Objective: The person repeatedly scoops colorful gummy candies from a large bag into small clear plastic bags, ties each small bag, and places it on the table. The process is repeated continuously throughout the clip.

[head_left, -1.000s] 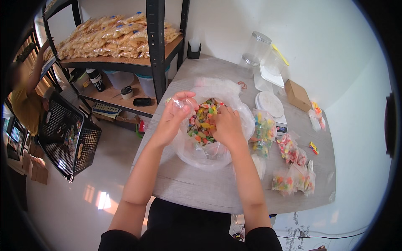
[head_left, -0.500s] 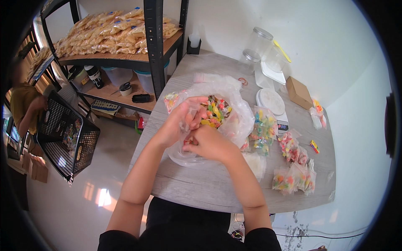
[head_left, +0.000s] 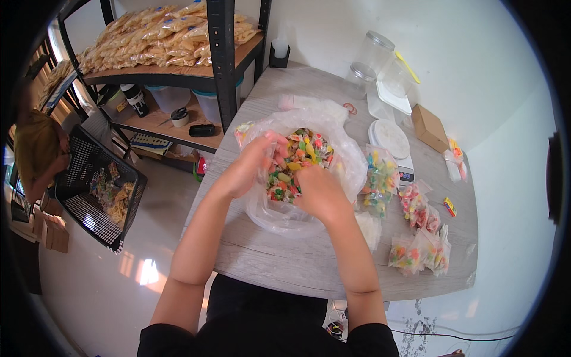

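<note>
A large clear plastic bag full of colourful wrapped candies lies open on the grey table. My left hand grips the bag's near-left rim, fingers curled over the edge. Inside the bag's mouth, my right hand is closed over a heap of candies; what its fingers hold is hidden. Small filled candy packets stand just right of the bag.
More small candy packets lie at the table's right front. A white scale, clear jars and a cardboard box stand behind. A metal shelf with packed bags is at left. A person holds a black basket.
My right hand has come down from the bag's far side into the near part of the candy heap. My left hand moved from the upper left rim toward the bag's mouth.
</note>
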